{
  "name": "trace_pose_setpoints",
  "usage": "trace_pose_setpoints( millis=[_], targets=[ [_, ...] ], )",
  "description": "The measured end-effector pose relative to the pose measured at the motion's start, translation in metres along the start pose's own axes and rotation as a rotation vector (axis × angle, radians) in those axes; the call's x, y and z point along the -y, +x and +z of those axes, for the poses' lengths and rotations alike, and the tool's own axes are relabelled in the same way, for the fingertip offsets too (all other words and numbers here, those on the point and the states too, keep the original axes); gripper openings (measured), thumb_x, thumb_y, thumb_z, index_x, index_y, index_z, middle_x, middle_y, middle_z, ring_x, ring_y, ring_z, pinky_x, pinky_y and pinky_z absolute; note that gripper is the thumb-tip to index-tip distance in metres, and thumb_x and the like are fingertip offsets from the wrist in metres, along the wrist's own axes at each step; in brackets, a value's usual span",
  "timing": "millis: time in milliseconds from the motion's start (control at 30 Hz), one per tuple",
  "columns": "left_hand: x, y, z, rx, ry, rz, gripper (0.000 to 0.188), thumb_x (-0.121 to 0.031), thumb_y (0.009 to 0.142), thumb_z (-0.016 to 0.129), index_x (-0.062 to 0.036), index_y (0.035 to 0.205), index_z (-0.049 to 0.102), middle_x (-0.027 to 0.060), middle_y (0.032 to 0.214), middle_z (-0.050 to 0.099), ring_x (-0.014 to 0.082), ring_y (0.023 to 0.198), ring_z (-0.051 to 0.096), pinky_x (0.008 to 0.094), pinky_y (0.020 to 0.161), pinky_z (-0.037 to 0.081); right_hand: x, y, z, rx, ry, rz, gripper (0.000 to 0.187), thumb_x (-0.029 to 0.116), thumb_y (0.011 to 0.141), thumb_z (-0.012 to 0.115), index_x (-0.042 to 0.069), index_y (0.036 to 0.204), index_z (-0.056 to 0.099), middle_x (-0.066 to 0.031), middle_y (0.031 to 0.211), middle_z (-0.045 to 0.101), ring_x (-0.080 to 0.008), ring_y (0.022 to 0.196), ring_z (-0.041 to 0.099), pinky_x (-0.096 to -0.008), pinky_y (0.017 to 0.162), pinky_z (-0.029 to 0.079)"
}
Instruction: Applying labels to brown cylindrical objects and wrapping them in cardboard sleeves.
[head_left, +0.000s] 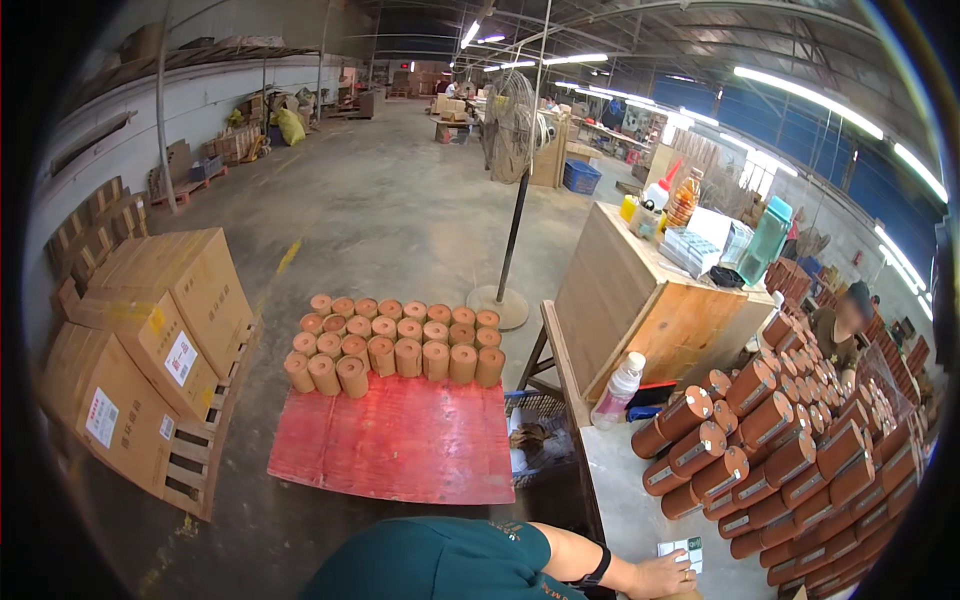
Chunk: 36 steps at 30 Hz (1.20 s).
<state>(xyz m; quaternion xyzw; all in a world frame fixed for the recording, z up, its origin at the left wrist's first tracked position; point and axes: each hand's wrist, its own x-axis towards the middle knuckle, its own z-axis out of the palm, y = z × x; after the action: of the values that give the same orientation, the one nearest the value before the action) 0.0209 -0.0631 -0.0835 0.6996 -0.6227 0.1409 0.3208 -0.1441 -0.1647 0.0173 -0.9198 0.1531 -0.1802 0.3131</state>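
My left hand (662, 577) reaches over the grey worktop (605, 470) at the lower right, wearing a dark wristband and a ring. Its fingers are bent and closed on a small sheet of white and green labels (682, 550). The bottom edge of the picture cuts off part of this hand. My right hand is out of view. Beyond the labels, many reddish-brown cylindrical tubes (697, 447) lie stacked on their sides, some with a pale strip along them. On a red board (395, 440) to the left, rows of brown tubes (408, 355) stand upright.
Cartons (180, 330) sit on a wooden pallet (195, 465) at left. A pedestal fan (512, 130) stands ahead. A wooden cabinet (620, 300) carries bottles and papers; a clear bottle (620, 385) stands below it. Under the worktop is a crate (535, 460). Another person (835, 335) is behind the stacked tubes.
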Motion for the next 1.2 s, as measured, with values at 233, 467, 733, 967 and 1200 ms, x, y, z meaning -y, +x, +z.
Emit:
trace_pose_setpoints(
  millis=[233,467,733,967,1200],
  targets=[
    [-0.012,-0.014,0.025,-0.041,0.233,0.217,0.083,-0.05,0.052,0.078,-0.015,0.125,0.056,0.0143,0.117,0.061,0.0375,0.118,0.052,0.0605,0.093,0.04,-0.021,0.013,0.012,-0.007,0.072,0.019,0.06,0.027,0.087,0.077,0.0,0.135,0.052,-0.0228,0.122,0.063,-0.0279,0.111,0.061,-0.0392,0.096,0.05],
    [-0.01,-0.027,0.014,0.027,-0.081,0.211,0.081,-0.062,0.071,0.07,-0.0122,0.132,0.053,0.0206,0.129,0.055,0.0421,0.124,0.048,0.0666,0.093,0.037,-0.069,0.008,0.03,-0.044,0.302,0.128,0.049,0.021,0.088,0.077,0.0,0.128,0.057,-0.0188,0.118,0.065,-0.0246,0.109,0.061,-0.037,0.095,0.05],
    [-0.008,0.0,0.006,-0.22,-0.614,-0.276,0.04,-0.03,0.086,0.07,-0.002,0.112,0.058,0.0142,0.095,0.062,0.0334,0.095,0.06,0.0404,0.09,0.046,-0.103,-0.02,0.041,-0.047,0.557,0.287,0.037,0.014,0.089,0.077,0.001,0.121,0.061,-0.0143,0.115,0.067,-0.0209,0.107,0.06,-0.0344,0.093,0.049],
    [-0.019,-0.027,-0.018,0.106,-1.045,-0.479,0.051,-0.031,0.07,0.081,-0.0069,0.112,0.064,0.011,0.107,0.062,0.0252,0.102,0.06,0.0377,0.093,0.046,-0.061,-0.045,0.026,0.04,0.567,0.271,0.038,0.015,0.092,0.073,0.0,0.124,0.059,-0.0143,0.115,0.067,-0.0222,0.107,0.06,-0.036,0.096,0.048],
    [-0.021,-0.035,-0.076,0.108,-1.54,-0.572,0.057,-0.016,0.074,0.085,-0.0089,0.122,0.055,0.0021,0.112,0.058,0.0156,0.107,0.055,0.0345,0.094,0.049,0.027,-0.019,0.021,-0.079,0.147,0.026,0.016,0.011,0.088,0.07,0.0,0.098,0.066,-0.0125,0.093,0.066,-0.0254,0.084,0.062,-0.0373,0.079,0.05]
  ],
)
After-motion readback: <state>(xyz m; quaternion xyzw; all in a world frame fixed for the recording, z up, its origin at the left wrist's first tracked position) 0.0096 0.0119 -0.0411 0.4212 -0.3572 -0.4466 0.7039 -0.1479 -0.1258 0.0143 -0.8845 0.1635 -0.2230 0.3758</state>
